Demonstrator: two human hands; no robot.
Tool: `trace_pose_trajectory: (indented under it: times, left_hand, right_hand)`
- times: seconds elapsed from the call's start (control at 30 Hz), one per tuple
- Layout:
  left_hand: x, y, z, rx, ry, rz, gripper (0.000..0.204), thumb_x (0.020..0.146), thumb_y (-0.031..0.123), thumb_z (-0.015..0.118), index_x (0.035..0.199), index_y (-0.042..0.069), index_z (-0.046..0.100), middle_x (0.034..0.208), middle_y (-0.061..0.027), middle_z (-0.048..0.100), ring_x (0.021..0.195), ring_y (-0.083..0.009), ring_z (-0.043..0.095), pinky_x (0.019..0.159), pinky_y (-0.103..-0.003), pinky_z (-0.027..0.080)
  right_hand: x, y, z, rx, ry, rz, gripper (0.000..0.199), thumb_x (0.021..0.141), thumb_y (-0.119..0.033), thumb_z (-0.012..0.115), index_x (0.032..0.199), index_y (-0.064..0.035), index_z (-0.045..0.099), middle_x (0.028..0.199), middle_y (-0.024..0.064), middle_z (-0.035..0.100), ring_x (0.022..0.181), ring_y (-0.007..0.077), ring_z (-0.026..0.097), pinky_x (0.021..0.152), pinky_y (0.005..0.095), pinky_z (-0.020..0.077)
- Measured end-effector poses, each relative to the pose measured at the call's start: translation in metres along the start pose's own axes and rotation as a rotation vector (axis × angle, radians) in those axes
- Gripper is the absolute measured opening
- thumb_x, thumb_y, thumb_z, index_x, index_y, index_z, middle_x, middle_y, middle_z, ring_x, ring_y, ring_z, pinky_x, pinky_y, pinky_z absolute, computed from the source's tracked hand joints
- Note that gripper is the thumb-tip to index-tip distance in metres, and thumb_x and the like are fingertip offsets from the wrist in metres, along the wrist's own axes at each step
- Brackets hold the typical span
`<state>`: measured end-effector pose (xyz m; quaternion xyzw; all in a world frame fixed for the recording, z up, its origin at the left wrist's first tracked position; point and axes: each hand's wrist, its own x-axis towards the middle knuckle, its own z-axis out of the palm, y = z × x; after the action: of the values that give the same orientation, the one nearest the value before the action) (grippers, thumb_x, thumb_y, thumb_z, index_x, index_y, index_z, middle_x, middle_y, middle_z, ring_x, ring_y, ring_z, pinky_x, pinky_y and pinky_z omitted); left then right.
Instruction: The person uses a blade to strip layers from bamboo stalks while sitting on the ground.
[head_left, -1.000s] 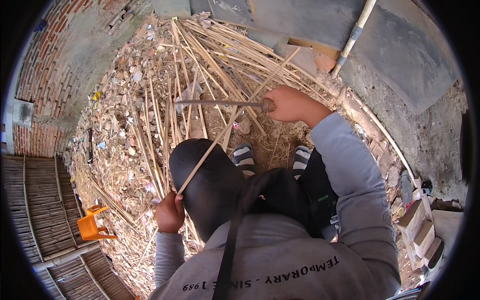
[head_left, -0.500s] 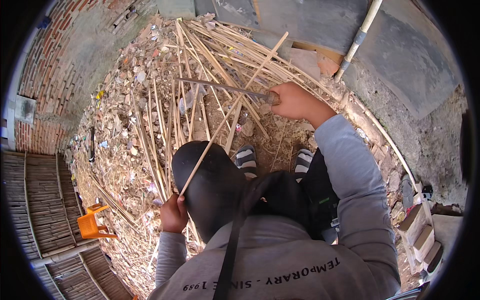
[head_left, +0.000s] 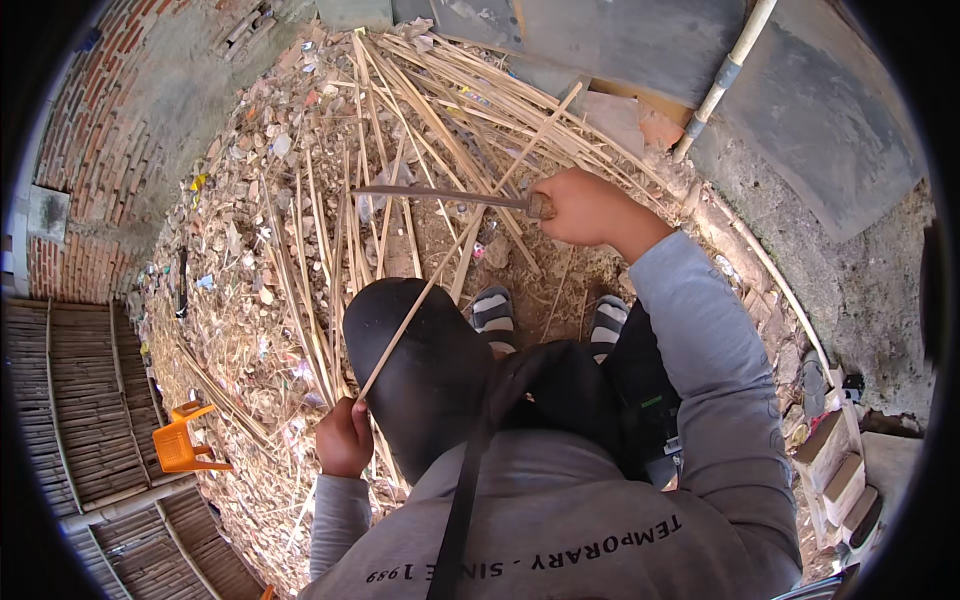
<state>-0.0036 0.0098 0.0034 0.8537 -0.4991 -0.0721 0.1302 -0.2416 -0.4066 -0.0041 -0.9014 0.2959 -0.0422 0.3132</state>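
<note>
My left hand (head_left: 344, 438) is closed around the near end of a long, thin bamboo strip (head_left: 420, 297). The strip slants up to the right, past the side of my black cap (head_left: 405, 345). In my right hand (head_left: 590, 207), the fingers wrap the handle of a machete (head_left: 440, 194) with a long, narrow dark blade. Its blade points left and crosses the strip in the picture. Whether the two touch, I cannot tell. Beyond them, many split bamboo strips (head_left: 440, 110) lie in a loose fan on the ground.
Dry shavings and rubble cover the ground (head_left: 240, 300). An orange plastic chair (head_left: 180, 445) stands at left beside woven bamboo panels (head_left: 80, 390). A pole (head_left: 725, 75) leans by the grey boards at the back right. Bricks (head_left: 845, 485) are stacked at the right.
My right hand has shifted slightly left, and the machete blade has swung nearer to me. My left hand and the strip have moved slightly.
</note>
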Motion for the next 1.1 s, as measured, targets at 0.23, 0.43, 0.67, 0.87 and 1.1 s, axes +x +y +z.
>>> trace_pose_trajectory:
  times: [0.23, 0.43, 0.67, 0.87, 1.1]
  left_hand:
    - [0.003, -0.007, 0.008, 0.053, 0.018, 0.007, 0.038, 0.104, 0.032, 0.049, 0.077, 0.006, 0.053, 0.063, -0.0220, 0.057, 0.058, -0.0470, 0.057, 0.053, -0.055, 0.042]
    - [0.001, -0.008, 0.004, 0.014, 0.009, 0.017, 0.038, 0.104, 0.030, 0.051, 0.075, 0.006, 0.051, 0.061, -0.0216, 0.056, 0.056, -0.0463, 0.056, 0.052, -0.055, 0.042]
    - [0.006, -0.010, 0.006, 0.069, 0.027, 0.017, 0.039, 0.103, 0.034, 0.052, 0.076, 0.007, 0.053, 0.060, -0.0208, 0.057, 0.055, -0.0457, 0.057, 0.050, -0.054, 0.042]
    - [0.006, -0.007, -0.007, 0.058, -0.038, 0.000, 0.038, 0.103, 0.034, 0.051, 0.076, 0.007, 0.055, 0.061, -0.0204, 0.059, 0.057, -0.0451, 0.059, 0.052, -0.054, 0.044]
    - [0.018, -0.010, -0.006, -0.029, -0.091, 0.001, 0.038, 0.104, 0.032, 0.049, 0.077, 0.005, 0.056, 0.062, -0.0211, 0.058, 0.060, -0.0460, 0.058, 0.054, -0.054, 0.043]
  right_hand:
    - [-0.003, 0.054, -0.009, 0.191, 0.187, 0.181, 0.033, 0.074, -0.021, 0.073, 0.101, -0.0015, 0.069, 0.087, 0.0209, 0.069, 0.083, 0.0372, 0.068, 0.077, 0.0444, 0.0534]
    - [-0.007, -0.003, -0.004, 0.049, -0.008, 0.049, 0.032, 0.076, -0.024, 0.074, 0.098, -0.0012, 0.068, 0.085, 0.0220, 0.068, 0.084, 0.0383, 0.067, 0.077, 0.0455, 0.0529]
    - [0.003, 0.053, -0.012, 0.245, 0.060, 0.252, 0.043, 0.074, -0.026, 0.072, 0.106, 0.0031, 0.068, 0.095, 0.0255, 0.070, 0.090, 0.0386, 0.069, 0.079, 0.0468, 0.0523]
    - [0.004, 0.039, 0.004, -0.046, 0.010, 0.023, 0.046, 0.075, -0.027, 0.075, 0.110, 0.0006, 0.068, 0.091, 0.0207, 0.071, 0.085, 0.0346, 0.069, 0.078, 0.0433, 0.0527]
    - [-0.001, 0.041, -0.009, 0.327, -0.172, 0.255, 0.047, 0.076, -0.030, 0.078, 0.111, -0.0003, 0.069, 0.092, 0.0188, 0.072, 0.087, 0.0360, 0.069, 0.078, 0.0437, 0.0528]
